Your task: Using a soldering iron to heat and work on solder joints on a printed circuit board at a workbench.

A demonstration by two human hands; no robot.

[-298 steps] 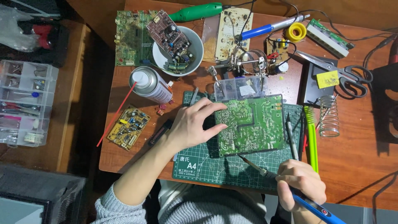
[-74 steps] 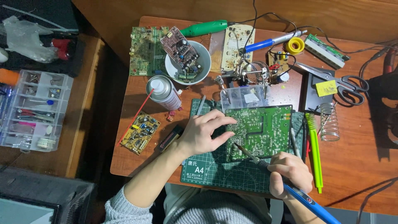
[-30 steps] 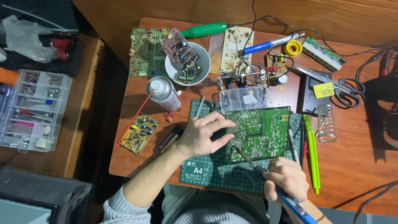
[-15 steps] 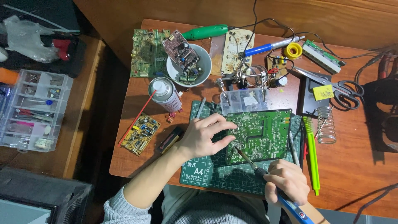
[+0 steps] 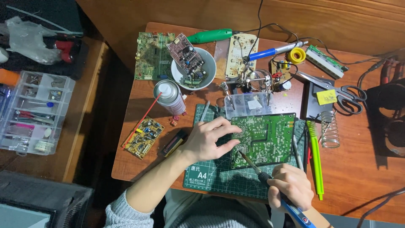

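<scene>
The green circuit board point(image 5: 263, 137) lay flat, solder side up, on the green cutting mat point(image 5: 219, 179); the soldering iron point(image 5: 270, 181) (blue-handled) slanted, its tip touching the board's lower left edge.

soldering iron point(image 5: 270, 182) handle cut off below, circuit board point(image 5: 263, 139) edge under hands

view: single head camera, worn by the person, no second view to compare
facing: almost straight down on wooden desk point(image 5: 363, 177)
distance: moderately near, whole desk width fits, forearms enter from bottom edge
centre: green circuit board point(image 5: 263, 139) on cutting mat point(image 5: 219, 179)
left margin: side table with clear parts organiser point(image 5: 31, 112)
top edge: wooden wall panel
</scene>
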